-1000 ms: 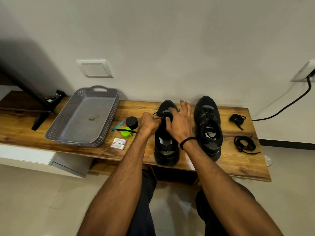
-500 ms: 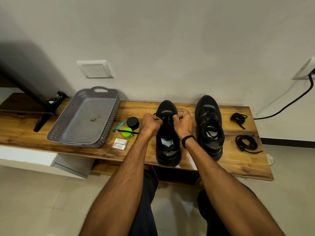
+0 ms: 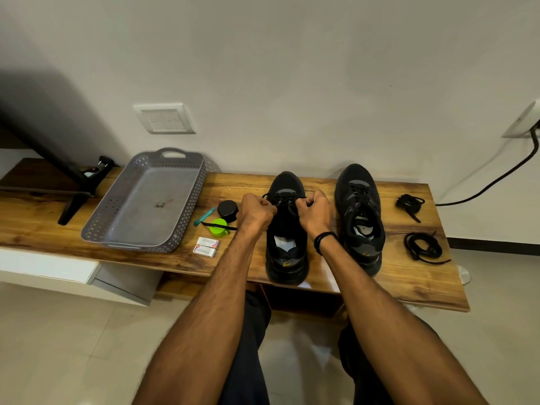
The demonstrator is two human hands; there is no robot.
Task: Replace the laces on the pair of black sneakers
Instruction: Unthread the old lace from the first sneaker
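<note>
Wooden bench [image 3: 409,287] — left hand [image 3: 257,213] and right hand [image 3: 314,210] curled, each pinching lace [image 3: 280,199] over sneaker [image 3: 287,182]; likely tightening — next, even pull, knot.

A room in a home
Low wooden bench [image 3: 423,276] against a painted wall [image 3: 292,68]; wall switch plate [image 3: 164,118]; tiled floor [image 3: 58,346]; plugged-in cable [image 3: 493,181]

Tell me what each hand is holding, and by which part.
The left hand and the right hand each pinch a strand of the thin black lace, close above the eyelets of the black sneaker between them.
</note>
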